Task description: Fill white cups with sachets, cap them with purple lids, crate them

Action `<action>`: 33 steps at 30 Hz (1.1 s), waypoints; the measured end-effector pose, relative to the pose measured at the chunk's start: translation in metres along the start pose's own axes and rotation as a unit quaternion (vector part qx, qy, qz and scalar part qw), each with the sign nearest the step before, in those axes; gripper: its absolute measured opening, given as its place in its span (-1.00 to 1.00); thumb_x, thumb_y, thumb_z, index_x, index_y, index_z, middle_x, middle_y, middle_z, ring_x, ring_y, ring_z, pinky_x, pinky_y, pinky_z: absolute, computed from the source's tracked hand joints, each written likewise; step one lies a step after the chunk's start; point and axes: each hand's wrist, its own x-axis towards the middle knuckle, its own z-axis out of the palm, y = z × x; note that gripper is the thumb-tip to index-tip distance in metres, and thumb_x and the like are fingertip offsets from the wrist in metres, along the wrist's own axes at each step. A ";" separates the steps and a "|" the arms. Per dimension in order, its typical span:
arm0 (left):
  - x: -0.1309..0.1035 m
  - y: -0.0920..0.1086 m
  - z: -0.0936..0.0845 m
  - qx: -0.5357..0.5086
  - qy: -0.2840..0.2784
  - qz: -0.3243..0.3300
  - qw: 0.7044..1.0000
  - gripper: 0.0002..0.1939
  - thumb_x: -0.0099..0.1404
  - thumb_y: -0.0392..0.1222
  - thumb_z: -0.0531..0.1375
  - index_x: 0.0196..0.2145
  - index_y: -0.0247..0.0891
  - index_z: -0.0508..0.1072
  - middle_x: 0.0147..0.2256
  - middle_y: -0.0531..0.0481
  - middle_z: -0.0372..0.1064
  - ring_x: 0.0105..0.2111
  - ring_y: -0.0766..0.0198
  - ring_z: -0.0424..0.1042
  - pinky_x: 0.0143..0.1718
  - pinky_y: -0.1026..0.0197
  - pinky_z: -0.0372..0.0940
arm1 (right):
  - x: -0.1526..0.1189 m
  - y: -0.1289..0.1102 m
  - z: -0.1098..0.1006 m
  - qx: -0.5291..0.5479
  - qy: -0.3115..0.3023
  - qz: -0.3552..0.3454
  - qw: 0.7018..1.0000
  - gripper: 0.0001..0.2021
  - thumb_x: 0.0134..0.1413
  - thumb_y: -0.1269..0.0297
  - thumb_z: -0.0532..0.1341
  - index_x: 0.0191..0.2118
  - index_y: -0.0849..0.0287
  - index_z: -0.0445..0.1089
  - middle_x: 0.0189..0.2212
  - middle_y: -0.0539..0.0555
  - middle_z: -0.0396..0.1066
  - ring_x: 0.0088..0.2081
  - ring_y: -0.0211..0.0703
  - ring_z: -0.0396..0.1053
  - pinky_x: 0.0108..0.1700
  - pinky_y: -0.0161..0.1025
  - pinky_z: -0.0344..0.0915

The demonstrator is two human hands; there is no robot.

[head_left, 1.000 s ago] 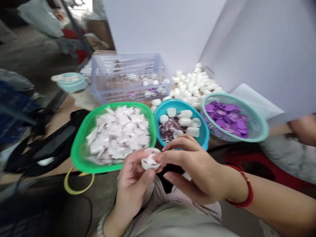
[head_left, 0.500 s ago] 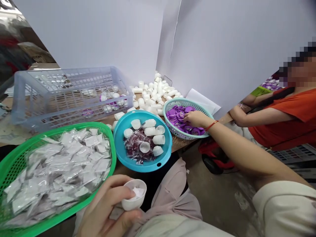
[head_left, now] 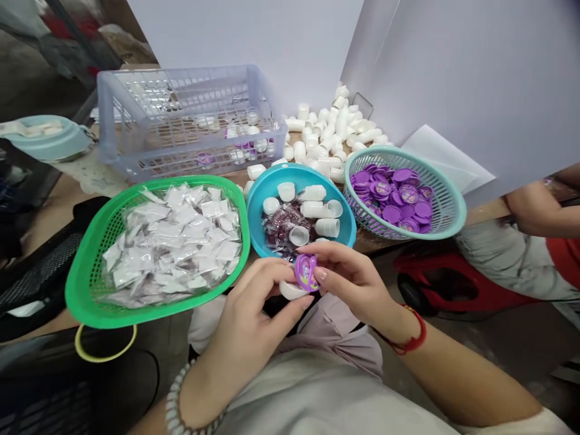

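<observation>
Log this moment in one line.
left hand: holds white plastic cup | right hand: holds printed purple disc, tilted at cup's mouth | other discs: pale-teal basket

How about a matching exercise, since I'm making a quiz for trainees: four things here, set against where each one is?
Things:
1. White cup
2. White packets
3. Pile of purple discs
4. Single purple disc

Places:
A. In the pale teal basket
B. At the fingertips of the right hand
C. Held in the left hand
D. In the green basket

Pairs: 1-C, 2-D, 3-A, 4-B.
</observation>
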 end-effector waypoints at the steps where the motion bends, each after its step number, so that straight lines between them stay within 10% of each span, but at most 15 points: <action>1: -0.002 0.000 0.001 -0.032 0.016 -0.004 0.999 -0.68 0.34 -0.29 0.41 -0.02 -0.01 0.49 -0.06 0.04 0.50 -0.05 0.28 0.57 -0.03 0.30 0.50 | 0.001 0.004 0.004 0.015 0.006 0.008 1.000 -0.76 0.40 0.29 0.29 0.13 0.07 0.50 -0.28 0.01 0.54 -0.36 -0.29 0.44 -0.35 -0.37 0.41; 5: -0.007 -0.001 0.002 -0.139 0.057 -0.016 0.988 -0.38 0.23 -0.32 0.50 0.14 0.14 0.43 -0.02 0.12 0.54 -0.04 0.33 0.61 0.02 0.32 0.52 | 0.007 0.005 0.001 -0.052 -0.030 -0.010 0.998 -0.80 0.45 0.28 0.24 0.07 0.10 0.55 -0.29 0.04 0.52 -0.37 -0.29 0.41 -0.36 -0.35 0.37; 13: -0.004 0.000 -0.001 -0.293 0.080 -0.068 0.950 -0.55 0.00 -0.18 0.63 -0.13 -0.06 0.68 -0.06 0.04 0.48 -0.27 0.36 0.60 -0.20 0.37 0.54 | 0.010 0.002 -0.003 -0.247 -0.112 -0.222 0.937 -0.43 0.32 -0.13 0.33 0.23 0.20 0.47 -0.01 0.26 0.50 -0.03 -0.02 0.53 -0.03 -0.13 0.55; 21: -0.001 -0.001 -0.011 -0.362 0.036 -0.131 0.922 -0.71 0.10 -0.15 0.59 -0.22 -0.15 0.68 -0.32 0.03 0.62 -0.36 0.30 0.61 -0.33 0.37 0.54 | 0.002 0.004 0.023 -0.100 0.018 -0.075 0.992 -0.65 0.29 -0.04 0.38 -0.03 0.11 0.48 -0.33 0.06 0.59 -0.38 -0.18 0.52 -0.35 -0.29 0.50; 26: -0.005 0.001 -0.021 -0.312 0.076 -0.124 0.939 -0.75 0.04 -0.17 0.61 -0.40 -0.18 0.64 -0.45 0.12 0.53 -0.46 0.44 0.48 -0.42 0.51 0.41 | -0.001 0.002 0.038 0.014 -0.003 0.008 1.000 -0.70 0.37 -0.04 0.31 0.00 0.05 0.40 -0.29 0.02 0.51 -0.34 -0.24 0.46 -0.34 -0.39 0.45; 33: -0.008 0.009 -0.044 -0.086 0.034 -0.067 0.993 -0.83 0.26 0.01 0.47 -0.24 -0.05 0.67 -0.33 0.08 0.63 -0.35 0.29 0.60 -0.30 0.39 0.47 | 0.006 -0.013 0.028 -0.147 -0.077 -0.029 0.986 -0.73 0.46 0.08 0.22 0.14 0.04 0.36 -0.21 0.08 0.54 -0.26 -0.16 0.51 -0.24 -0.32 0.50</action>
